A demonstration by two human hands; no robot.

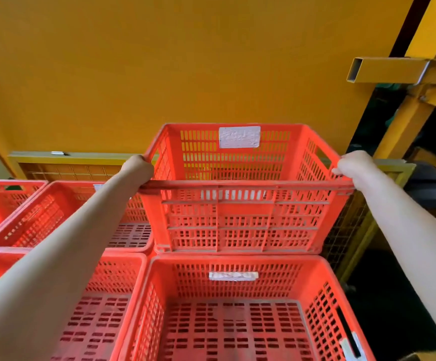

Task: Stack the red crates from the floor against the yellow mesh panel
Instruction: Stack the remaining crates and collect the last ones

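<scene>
Several empty red crates [42, 217] are sitting open side up at the left, crowding side by side in front of a low yellow mesh panel [76, 170], and one more, the near crate [237, 321], is lying closest to the camera at the bottom centre. Reaching over them, the left hand [137, 168] is gripping the left rim of the top crate [242, 217], fingers curling over the edge near its front corner. That top crate is standing upright and higher than all the rest, right behind the near crate and close against the plain yellow wall [185, 61]; its base is hiding whatever is lying under it, so I cannot tell what it is resting on. A white label [239, 136] is showing on the inside of its far wall. On the opposite rim the right hand [352, 165] is clutching the edge the same way, fingers wrapping over it. Past that hand the mesh panel is running on behind the top crate's right side, and above it a yellow square tube [388, 70] is jutting out from the right
</scene>
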